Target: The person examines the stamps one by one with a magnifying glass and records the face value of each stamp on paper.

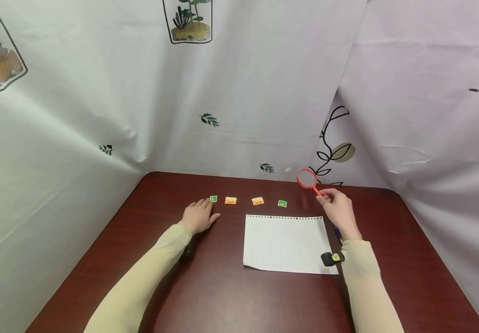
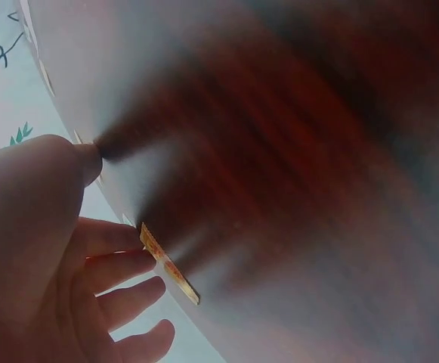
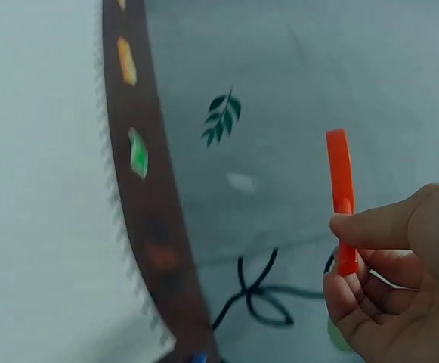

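My right hand [image 1: 339, 210] pinches the handle of a red-orange magnifying glass [image 1: 315, 189] between thumb and fingers, its round lens raised over the table's far edge. In the right wrist view, the magnifying glass [image 3: 341, 170] shows edge-on. My left hand [image 1: 198, 216] rests on the table at the left end of a row of small stamp-like pieces, fingers extended. A green piece [image 1: 213, 199] lies right at its fingertips. Further right are two orange pieces, one [image 1: 230, 200] beside the other [image 1: 258, 201], then another green piece [image 1: 282, 203]. The left wrist view shows a yellow-orange piece [image 2: 170, 265] by the fingertips.
A lined sheet of paper [image 1: 287, 243] with a perforated top edge lies on the dark red-brown table [image 1: 223, 296]. Something blue [image 1: 338, 233] is partly hidden beside the right wrist. A white patterned curtain [image 1: 243, 92] hangs behind the table and along its sides.
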Demonstrator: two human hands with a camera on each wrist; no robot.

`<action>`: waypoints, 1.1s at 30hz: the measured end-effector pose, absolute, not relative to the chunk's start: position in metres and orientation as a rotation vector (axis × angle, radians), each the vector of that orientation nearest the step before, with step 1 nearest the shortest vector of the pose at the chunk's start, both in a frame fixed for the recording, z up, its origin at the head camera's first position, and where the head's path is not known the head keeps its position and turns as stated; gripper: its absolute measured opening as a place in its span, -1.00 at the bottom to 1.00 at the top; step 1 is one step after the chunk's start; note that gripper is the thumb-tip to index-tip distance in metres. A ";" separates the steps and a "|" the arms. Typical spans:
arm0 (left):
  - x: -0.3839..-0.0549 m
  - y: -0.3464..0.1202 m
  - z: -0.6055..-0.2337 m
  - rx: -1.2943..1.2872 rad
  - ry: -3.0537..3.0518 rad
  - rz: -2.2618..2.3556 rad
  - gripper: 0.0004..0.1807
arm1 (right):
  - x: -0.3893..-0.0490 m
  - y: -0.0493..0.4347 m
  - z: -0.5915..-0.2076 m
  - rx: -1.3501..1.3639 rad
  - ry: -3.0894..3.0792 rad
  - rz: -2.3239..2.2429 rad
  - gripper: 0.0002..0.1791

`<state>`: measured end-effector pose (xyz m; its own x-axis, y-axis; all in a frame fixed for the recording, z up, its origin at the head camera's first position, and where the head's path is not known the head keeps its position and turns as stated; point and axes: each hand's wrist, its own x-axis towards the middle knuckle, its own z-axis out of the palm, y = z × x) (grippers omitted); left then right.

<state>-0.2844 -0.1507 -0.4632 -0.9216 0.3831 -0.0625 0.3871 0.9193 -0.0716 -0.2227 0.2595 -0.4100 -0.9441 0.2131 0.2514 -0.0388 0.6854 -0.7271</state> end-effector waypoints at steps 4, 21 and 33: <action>-0.285 -0.150 -0.463 0.601 3.030 -0.131 -0.27 | -0.237 0.244 -0.399 -0.081 -2.572 1.168 -0.72; -0.288 -0.148 -0.466 0.579 3.018 -0.158 -0.27 | -0.275 0.154 -0.368 0.144 -2.516 1.423 -0.72; -0.286 -0.148 -0.465 0.550 3.009 -0.143 -0.26 | -0.285 0.094 -0.406 0.169 -2.542 1.488 -0.80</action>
